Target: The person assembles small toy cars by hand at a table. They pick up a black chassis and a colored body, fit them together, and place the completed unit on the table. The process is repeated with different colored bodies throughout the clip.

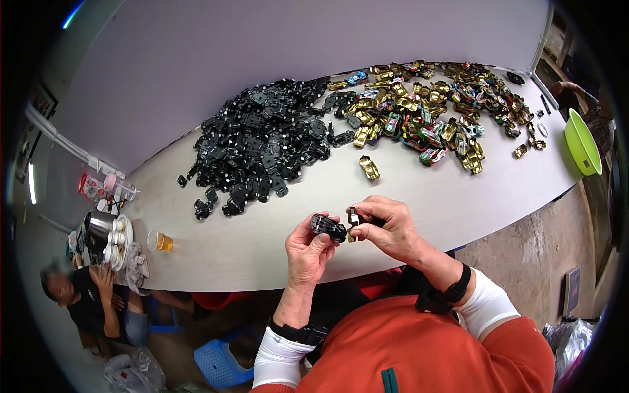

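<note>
Close to the table's front edge, my left hand (pixel 306 254) grips a black toy car chassis (pixel 327 227) between thumb and fingers. Right beside it, my right hand (pixel 391 229) pinches a gold toy car body (pixel 353 221), partly covered by the fingers. The two parts are held very close together; I cannot tell if they touch. Beyond my hands a single gold toy car body (pixel 369 168) lies apart on the table. A large heap of black chassis (pixel 262 141) spreads at the far left, and a heap of gold and coloured car bodies (pixel 419 111) at the far right.
The pale table (pixel 216 252) backs onto a grey partition (pixel 314 39). A plastic cup of amber drink (pixel 160 241) and a tray of white cups (pixel 118 242) stand at its left end, near a seated person (pixel 98 295). A green basin (pixel 582 143) is at the right edge.
</note>
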`<control>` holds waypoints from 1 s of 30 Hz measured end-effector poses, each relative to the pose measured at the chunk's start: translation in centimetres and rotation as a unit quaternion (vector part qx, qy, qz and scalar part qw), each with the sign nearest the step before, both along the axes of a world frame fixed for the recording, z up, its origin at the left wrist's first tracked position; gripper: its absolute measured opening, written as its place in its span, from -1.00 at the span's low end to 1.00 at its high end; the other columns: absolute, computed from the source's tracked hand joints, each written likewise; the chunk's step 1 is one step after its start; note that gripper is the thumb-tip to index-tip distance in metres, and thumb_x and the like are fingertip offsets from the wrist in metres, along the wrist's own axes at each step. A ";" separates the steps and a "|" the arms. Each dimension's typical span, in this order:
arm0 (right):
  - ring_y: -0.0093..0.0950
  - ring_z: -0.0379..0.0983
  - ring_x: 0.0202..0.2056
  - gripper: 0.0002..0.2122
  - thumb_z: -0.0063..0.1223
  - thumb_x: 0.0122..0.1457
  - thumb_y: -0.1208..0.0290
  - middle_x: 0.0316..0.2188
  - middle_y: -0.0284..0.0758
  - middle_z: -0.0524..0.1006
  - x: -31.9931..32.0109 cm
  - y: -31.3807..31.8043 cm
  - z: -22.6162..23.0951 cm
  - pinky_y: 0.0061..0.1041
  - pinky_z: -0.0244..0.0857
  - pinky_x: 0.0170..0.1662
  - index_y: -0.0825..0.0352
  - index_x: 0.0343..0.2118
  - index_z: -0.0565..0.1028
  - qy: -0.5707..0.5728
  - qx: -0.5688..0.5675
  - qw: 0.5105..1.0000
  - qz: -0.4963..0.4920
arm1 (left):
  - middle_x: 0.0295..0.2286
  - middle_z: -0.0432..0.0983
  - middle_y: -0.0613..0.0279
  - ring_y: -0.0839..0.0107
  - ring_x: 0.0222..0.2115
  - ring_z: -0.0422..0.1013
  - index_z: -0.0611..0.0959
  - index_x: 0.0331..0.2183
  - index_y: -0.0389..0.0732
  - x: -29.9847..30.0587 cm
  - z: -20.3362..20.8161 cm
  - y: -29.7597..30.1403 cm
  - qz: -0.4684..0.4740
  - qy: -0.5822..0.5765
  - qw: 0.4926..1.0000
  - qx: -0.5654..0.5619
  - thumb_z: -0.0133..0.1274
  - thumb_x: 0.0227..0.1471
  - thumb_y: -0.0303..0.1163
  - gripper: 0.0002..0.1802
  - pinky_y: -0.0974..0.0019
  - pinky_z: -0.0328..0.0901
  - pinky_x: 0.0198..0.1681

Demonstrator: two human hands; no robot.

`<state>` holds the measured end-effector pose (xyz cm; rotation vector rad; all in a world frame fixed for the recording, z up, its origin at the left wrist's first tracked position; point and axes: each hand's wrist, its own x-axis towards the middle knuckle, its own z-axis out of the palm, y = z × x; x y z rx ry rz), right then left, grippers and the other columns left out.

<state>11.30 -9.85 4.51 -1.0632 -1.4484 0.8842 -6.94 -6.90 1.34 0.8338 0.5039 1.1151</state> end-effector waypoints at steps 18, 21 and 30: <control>-0.43 0.39 -0.55 -0.63 0.23 -0.20 0.60 -0.58 -0.30 0.42 -0.5 -0.4 1.0 -0.52 0.30 -0.50 0.33 -0.21 0.48 -0.129 0.141 0.981 -0.042 | -0.40 0.46 0.22 0.50 -0.54 0.39 0.50 -0.17 -0.35 1.4 1.2 -0.7 -0.005 0.079 0.992 0.094 0.18 -0.13 -0.40 -0.57 0.55 0.26 -0.66; -0.41 0.40 -0.54 -0.56 0.23 -0.18 0.56 -0.58 -0.30 0.41 -0.4 -0.7 1.7 -0.49 0.32 -0.50 0.26 -0.14 0.45 -0.142 0.161 0.976 -0.021 | -0.42 0.40 0.26 0.51 -0.53 0.38 0.51 -0.18 -0.34 1.5 1.6 -0.8 -0.018 0.055 0.992 0.112 0.15 -0.11 -0.45 -0.62 0.54 0.27 -0.65; -0.47 0.43 -0.58 -0.49 0.27 -0.22 0.56 -0.57 -0.31 0.43 0.1 -1.4 2.6 -0.55 0.32 -0.56 0.22 -0.09 0.44 -0.194 0.164 0.967 0.004 | -0.41 0.39 0.24 0.49 -0.52 0.39 0.50 -0.15 -0.34 1.3 1.8 -1.3 -0.042 0.054 0.985 0.157 0.12 -0.09 -0.54 -0.62 0.53 0.30 -0.63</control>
